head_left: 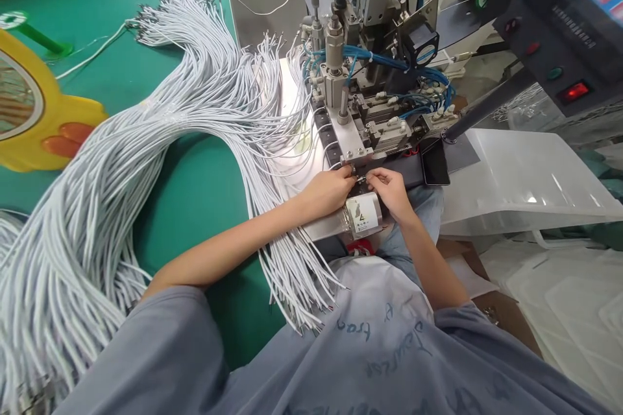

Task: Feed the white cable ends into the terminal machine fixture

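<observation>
Just right of the frame's centre, the right hand point(390, 189) pinches a small metal piece point(361, 179) between thumb and fingertips at the near edge of the machine point(351, 133). The left hand point(331, 189) is just beside it, fingers curled; whether it grips anything I cannot tell. White cables point(160, 126) sweep from upper centre to lower left across the green worktop point(195, 175).
</observation>
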`<state>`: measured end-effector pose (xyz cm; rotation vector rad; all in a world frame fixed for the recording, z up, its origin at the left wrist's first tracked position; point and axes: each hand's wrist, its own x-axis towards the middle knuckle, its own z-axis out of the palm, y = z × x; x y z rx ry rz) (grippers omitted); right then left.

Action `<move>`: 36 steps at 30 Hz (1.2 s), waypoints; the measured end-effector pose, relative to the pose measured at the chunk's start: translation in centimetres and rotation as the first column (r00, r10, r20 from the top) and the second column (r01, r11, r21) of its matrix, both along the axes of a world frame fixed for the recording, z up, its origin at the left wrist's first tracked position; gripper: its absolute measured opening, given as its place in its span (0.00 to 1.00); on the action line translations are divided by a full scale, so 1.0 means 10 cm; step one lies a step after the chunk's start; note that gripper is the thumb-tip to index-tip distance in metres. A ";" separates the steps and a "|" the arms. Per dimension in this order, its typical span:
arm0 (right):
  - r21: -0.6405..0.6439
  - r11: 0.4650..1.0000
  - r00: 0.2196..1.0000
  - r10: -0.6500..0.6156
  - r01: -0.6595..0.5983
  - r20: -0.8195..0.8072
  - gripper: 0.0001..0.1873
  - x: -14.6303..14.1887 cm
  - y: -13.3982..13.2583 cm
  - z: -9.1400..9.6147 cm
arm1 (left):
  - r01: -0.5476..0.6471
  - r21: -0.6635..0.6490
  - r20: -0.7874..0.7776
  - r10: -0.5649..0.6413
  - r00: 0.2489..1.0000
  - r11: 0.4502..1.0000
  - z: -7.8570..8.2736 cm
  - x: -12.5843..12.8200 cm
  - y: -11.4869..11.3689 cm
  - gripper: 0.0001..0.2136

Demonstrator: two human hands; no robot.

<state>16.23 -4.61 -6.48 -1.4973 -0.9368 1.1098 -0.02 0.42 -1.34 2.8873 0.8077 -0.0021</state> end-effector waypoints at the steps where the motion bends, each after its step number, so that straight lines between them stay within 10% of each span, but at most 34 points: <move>1: -0.003 1.000 1.000 0.007 -0.007 0.001 0.10 0.00 0.01 0.00 | 0.002 -0.001 0.006 -0.002 1.000 1.000 -0.01 0.00 0.00 0.12; 36: 0.008 0.972 0.969 0.235 -0.237 0.080 0.15 0.06 0.13 -0.15 | 0.052 0.095 -0.126 -0.040 0.991 0.994 0.11 -0.08 -0.06 0.09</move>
